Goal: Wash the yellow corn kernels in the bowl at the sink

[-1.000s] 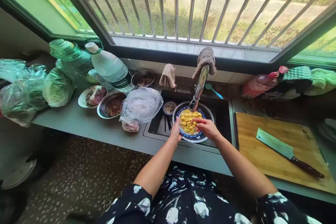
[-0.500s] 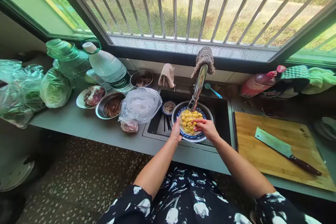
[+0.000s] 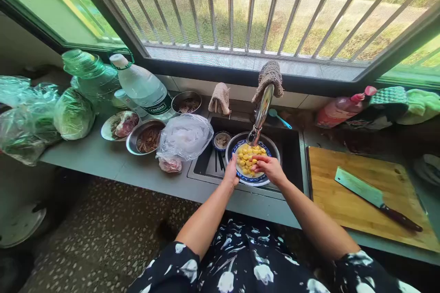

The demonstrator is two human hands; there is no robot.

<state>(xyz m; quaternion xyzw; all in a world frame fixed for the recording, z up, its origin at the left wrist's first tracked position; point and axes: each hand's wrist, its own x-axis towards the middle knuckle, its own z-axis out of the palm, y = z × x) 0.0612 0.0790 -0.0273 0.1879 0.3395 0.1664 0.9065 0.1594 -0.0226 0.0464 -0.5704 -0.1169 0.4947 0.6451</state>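
Observation:
A blue-rimmed white dish [image 3: 237,148] holds several round yellow pieces, like peeled chestnuts [image 3: 246,156]. It sits in a metal basin [image 3: 276,150] in the sink, under the faucet [image 3: 261,116]. My left hand [image 3: 231,172] is closed on the dish's left rim, thumb up along the edge. Over the dish's right side, my right hand [image 3: 270,168] has thumb and fingers drawn together at the chestnuts. They seem to pinch one, partly hidden by the fingers.
Left of the basin, a small bowl [image 3: 222,141] stands in the sink [image 3: 292,146]. A plastic bag [image 3: 187,135], meat bowls [image 3: 146,137] and a large water bottle [image 3: 147,87] crowd the left counter. At right, a cleaver [image 3: 359,186] lies on a cutting board [image 3: 325,206].
The whole view has shifted slightly. My hands stay at the dish in nearly the same pose, with only small finger movement at the chestnuts.

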